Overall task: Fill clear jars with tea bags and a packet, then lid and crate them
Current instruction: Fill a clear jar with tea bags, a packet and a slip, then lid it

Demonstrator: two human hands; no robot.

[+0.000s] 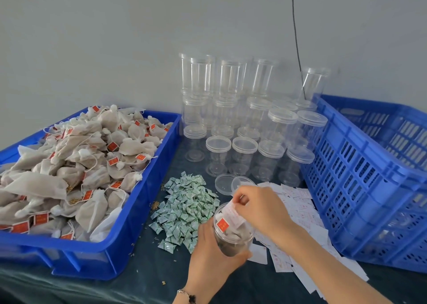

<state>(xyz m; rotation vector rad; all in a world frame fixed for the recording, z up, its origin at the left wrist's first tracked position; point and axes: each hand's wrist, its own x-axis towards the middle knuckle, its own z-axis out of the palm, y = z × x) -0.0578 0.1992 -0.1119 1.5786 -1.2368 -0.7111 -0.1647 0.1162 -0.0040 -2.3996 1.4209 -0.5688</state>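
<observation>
Near the front edge of the dark-covered table [147,278], the left hand [209,261] grips a clear jar [233,236] from below and the side, fingers curled round its wall, jar tilted w/ its open mouth toward the camera. Inside: several tea bags, one w/ a red tag showing at the rim. The right hand [258,207] pinches a white paper slip [232,213] btwn thumb and fingers, its lower end inside the jar mouth.

Left: a shallow blue tray [129,241] heaped w/ pale tea bags [76,165], strings and red tags all through the pile. Right: a tall slatted blue crate [360,188]; something clear shows through its slats low down, can't tell what exactly. Back center, vs. the grey wall: empty lidded jars [245,128], stacked two high at the rear, single ones in front. Just ahead of them, two loose clear lids [225,183] lie on the cloth, the right one partly hidden behind the right hand.

Btwn tray and held jar: a heap of small green-and-white packets [184,206], touching the left hand's side. More white slips [298,202] spread under and beyond the right forearm, up to the crate's foot. A few loose grains sit by the packets. A black cable [298,49] hangs down the wall behind the jars. Bracelet [188,295] on the left wrist.
</observation>
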